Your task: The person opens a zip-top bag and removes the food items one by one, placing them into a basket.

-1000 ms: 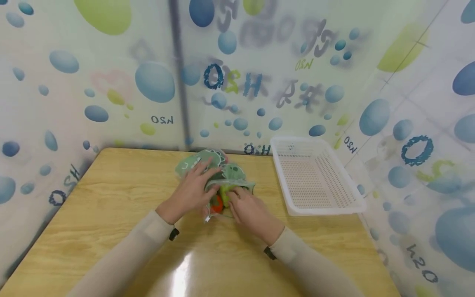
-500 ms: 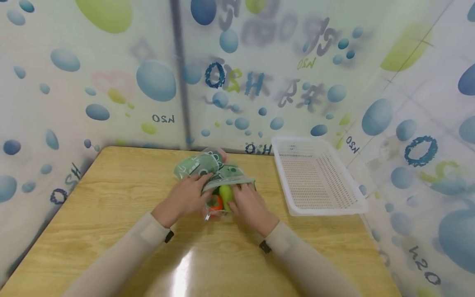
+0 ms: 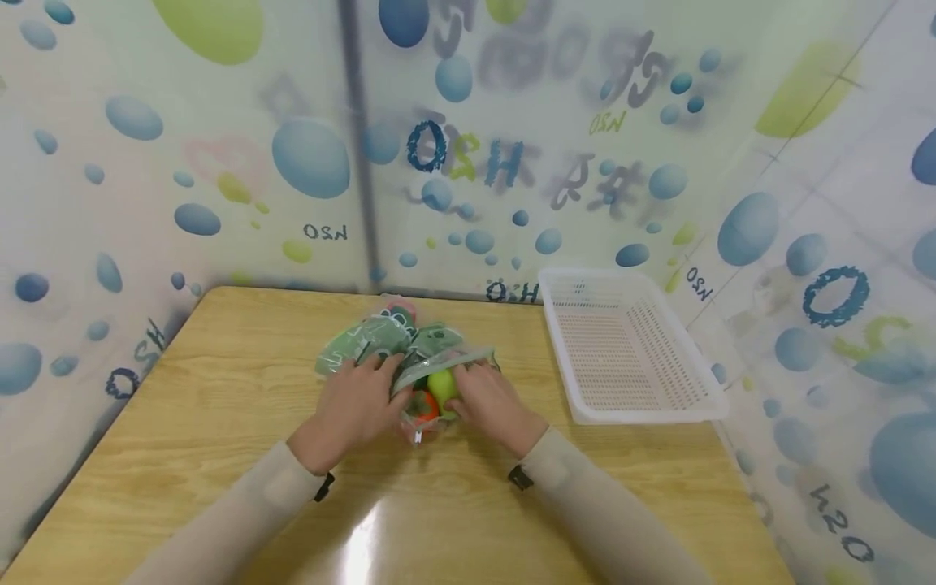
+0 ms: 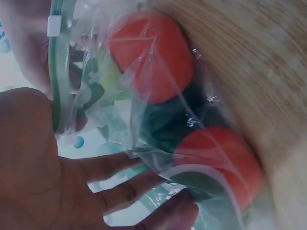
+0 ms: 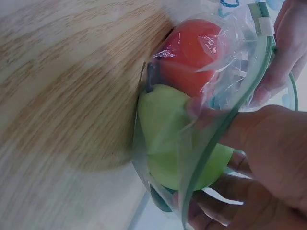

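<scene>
A clear zip bag (image 3: 418, 341) with a green-edged mouth and green cartoon print lies on the wooden table. Through its plastic show a green pear (image 5: 165, 124), an orange-red round fruit (image 4: 151, 55), a second red one (image 4: 223, 160) and something dark green (image 4: 165, 120) between them. My right hand (image 3: 491, 400) reaches in at the mouth and grips the pear, thumb on one side and fingers on the other. Over the bag's left part rests my left hand (image 3: 354, 406), its fingers fairly straight and spread against the plastic, its thumb near the mouth's edge.
To the right on the table stands a white perforated plastic basket (image 3: 563, 349). A patterned curtain (image 3: 453, 203) closes off the back and both sides. The wooden table (image 3: 241, 366) stretches left and toward me.
My left hand has shifted left and toward me, and the bag's printed part has moved left with it. The right hand stays at the pear. More of the pear shows than before.
</scene>
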The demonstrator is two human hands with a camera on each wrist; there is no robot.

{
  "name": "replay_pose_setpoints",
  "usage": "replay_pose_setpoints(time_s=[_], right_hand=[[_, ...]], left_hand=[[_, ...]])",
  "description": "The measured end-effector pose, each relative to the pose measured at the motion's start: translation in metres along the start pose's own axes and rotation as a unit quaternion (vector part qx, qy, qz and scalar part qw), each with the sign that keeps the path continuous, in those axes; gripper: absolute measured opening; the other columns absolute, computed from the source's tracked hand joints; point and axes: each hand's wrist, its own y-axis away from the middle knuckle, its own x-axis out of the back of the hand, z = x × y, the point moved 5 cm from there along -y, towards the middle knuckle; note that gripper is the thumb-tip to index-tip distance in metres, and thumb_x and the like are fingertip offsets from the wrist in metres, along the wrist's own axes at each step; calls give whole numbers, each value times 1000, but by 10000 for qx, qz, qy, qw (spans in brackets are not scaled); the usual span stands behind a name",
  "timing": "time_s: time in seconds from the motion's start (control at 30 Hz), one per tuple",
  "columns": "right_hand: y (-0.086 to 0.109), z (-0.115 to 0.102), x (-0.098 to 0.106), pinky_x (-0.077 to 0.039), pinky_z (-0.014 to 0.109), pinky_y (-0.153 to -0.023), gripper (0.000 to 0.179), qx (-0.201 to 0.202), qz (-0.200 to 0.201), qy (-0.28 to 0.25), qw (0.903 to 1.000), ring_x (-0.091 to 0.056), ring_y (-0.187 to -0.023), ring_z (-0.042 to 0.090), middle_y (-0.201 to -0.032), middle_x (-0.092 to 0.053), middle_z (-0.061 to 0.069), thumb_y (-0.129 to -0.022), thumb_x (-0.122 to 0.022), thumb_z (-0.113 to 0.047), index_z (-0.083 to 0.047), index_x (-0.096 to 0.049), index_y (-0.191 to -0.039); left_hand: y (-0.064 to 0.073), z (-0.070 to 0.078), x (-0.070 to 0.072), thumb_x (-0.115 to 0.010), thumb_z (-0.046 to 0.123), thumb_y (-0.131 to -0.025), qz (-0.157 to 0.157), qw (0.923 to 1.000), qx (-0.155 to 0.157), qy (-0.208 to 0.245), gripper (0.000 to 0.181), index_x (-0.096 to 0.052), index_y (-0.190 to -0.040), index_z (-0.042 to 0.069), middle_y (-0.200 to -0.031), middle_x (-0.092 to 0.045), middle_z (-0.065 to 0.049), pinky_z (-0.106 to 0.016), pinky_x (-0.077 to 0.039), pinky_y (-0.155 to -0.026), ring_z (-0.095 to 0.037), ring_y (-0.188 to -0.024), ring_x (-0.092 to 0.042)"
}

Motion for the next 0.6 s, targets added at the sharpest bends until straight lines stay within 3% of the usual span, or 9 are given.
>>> replay_pose_setpoints(time_s=[0.13,0.37,0.47,0.6], right_hand=[[2,-1,3,-69,49,-97,60,-50,-93,-18,9999,-78,-112,33,-122,-81,18,-98,-97,-26,1,-67,-143],[12,-4,10,-71,48,-99,68,108,-81,-179,9997,-79,-122,30,-143,-76,18,-97,-98,-27,-12,-69,-157],[16,-7,16,-72,47,-99,70,313,108,-178,9993,-79,-125,30,-150,-72,16,-96,-99,-26,-15,-69,-158],[20,-11,27,-71,45,-103,74,508,481,-119,9975,-79,-129,30,-154,-70,15,-92,-102,-20,-14,-69,-157]], left_hand=[[0,0,3,-60,46,-118,29,9997,222,79,60,-67,-159,2,-151,-75,-28,-75,-56,-119,-57,-141,-70],[-3,2,3,-69,46,-115,290,9987,281,307,59,-68,-158,6,-150,-72,-30,-80,-61,-104,-61,-131,-72],[-6,5,4,-73,42,-113,501,9975,125,476,61,-63,-165,11,-160,-64,-30,-82,-60,-105,-60,-138,-69],[-10,6,6,-72,38,-113,553,9964,-27,645,64,-58,-173,17,-178,-50,-28,-87,-53,-113,-61,-154,-59]])
